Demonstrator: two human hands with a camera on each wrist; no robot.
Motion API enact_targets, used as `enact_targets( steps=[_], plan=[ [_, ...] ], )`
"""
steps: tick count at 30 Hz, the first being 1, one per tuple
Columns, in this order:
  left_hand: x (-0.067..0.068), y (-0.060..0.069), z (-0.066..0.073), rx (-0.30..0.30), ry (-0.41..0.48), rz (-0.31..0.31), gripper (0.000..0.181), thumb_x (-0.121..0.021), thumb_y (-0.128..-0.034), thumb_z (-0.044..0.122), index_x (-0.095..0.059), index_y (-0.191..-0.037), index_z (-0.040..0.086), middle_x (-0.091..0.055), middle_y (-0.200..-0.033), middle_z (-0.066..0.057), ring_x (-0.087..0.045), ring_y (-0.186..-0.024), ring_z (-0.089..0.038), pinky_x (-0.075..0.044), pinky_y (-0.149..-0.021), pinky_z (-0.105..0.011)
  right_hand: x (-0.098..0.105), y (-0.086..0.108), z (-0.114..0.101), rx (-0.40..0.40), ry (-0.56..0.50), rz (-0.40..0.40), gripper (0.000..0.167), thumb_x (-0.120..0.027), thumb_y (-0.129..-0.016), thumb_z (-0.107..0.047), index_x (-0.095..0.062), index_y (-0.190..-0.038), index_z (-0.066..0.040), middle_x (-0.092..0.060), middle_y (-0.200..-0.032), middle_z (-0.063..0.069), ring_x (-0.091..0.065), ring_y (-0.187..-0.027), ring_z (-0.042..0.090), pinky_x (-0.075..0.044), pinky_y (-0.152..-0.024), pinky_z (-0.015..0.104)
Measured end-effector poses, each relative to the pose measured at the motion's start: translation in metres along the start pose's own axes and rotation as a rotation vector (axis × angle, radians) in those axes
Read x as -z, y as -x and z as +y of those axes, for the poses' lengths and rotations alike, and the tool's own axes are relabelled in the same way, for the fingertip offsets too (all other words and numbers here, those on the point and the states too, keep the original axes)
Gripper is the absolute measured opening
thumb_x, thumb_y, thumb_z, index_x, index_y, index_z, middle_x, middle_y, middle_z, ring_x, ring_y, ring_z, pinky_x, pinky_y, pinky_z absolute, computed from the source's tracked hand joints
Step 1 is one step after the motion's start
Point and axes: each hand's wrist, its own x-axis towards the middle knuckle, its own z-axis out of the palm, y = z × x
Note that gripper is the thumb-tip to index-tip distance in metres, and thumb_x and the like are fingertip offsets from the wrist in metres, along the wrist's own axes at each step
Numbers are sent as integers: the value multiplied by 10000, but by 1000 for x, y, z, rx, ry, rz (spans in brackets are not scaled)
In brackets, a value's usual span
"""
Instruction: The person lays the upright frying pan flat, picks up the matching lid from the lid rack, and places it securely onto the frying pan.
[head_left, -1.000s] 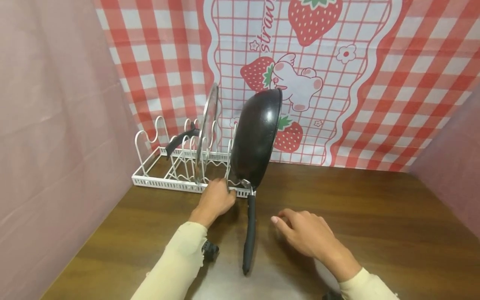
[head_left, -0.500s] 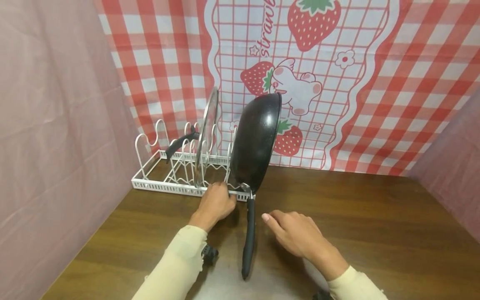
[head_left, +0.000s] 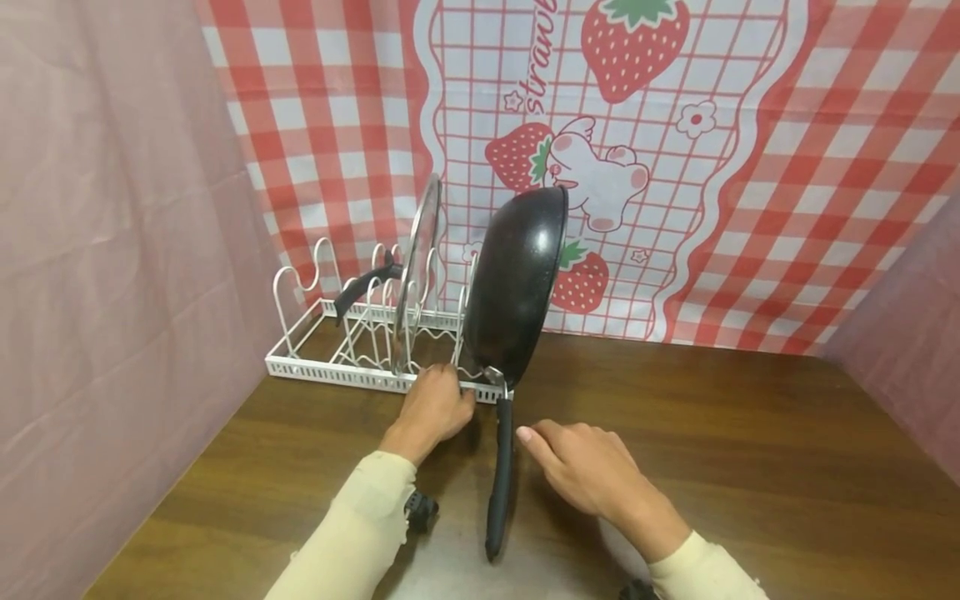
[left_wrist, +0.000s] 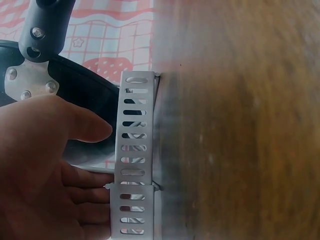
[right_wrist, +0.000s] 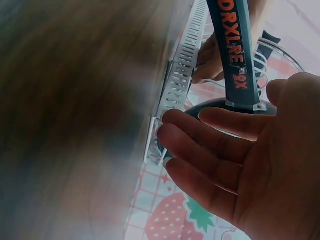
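Observation:
A black wok (head_left: 517, 283) stands on its side at the right end of a white wire pan rack (head_left: 337, 375). Its long black handle (head_left: 500, 475) sticks out toward me. My left hand (head_left: 433, 408) grips the rack's slotted front rail (left_wrist: 135, 150) just left of the handle; its fingertips pass behind the rail, out of sight. Just right of the handle hovers my right hand (head_left: 592, 467), holding nothing. Its fingers (right_wrist: 210, 150) are spread and loosely bent in the right wrist view, apart from the handle.
A glass lid (head_left: 417, 275) with a black knob stands upright in the rack, left of the wok. A black curved handle (head_left: 363, 287) rests further left. Behind hangs a red checked strawberry cloth (head_left: 600, 175). Brown wooden tabletop (head_left: 712, 433) extends to the right.
My right hand has moved left, closer to the wok's handle. The left hand stays at the rack's front rail, and the wok and lid keep their places.

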Motion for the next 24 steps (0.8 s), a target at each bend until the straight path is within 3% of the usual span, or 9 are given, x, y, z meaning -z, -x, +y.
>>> enact_targets(
  steps=[9,17,24],
  plan=[
    [0,2,1,7,7,3,339,-674,-880,240,-648,-981,-83,-656,-983,-242,-621,-1007,-427,-494,-921,-485,-2,-3,-7,19,-6,1,503,-333,-1045,-576,-673,-909,-232,-561,-670,-116,-684,-745,204,-505,-582,440],
    [-1,1,2,24,6,-9,380,-672,-891,258,-637,-1031,-94,-646,-1009,-244,-613,-1012,-435,-499,-913,-494,-5,-5,-9,22,-14,3,496,-357,-1045,-566,-698,-1006,-207,-649,-741,-74,-699,-775,225,-521,-603,455],
    [-4,1,-1,17,-1,14,390,-677,-885,266,-634,-1035,-92,-647,-999,-238,-620,-986,-436,-508,-883,-502,-9,-10,-13,19,-40,-8,479,-373,-1040,-569,-684,-969,-212,-600,-697,-103,-678,-724,199,-510,-595,444]
  ],
)
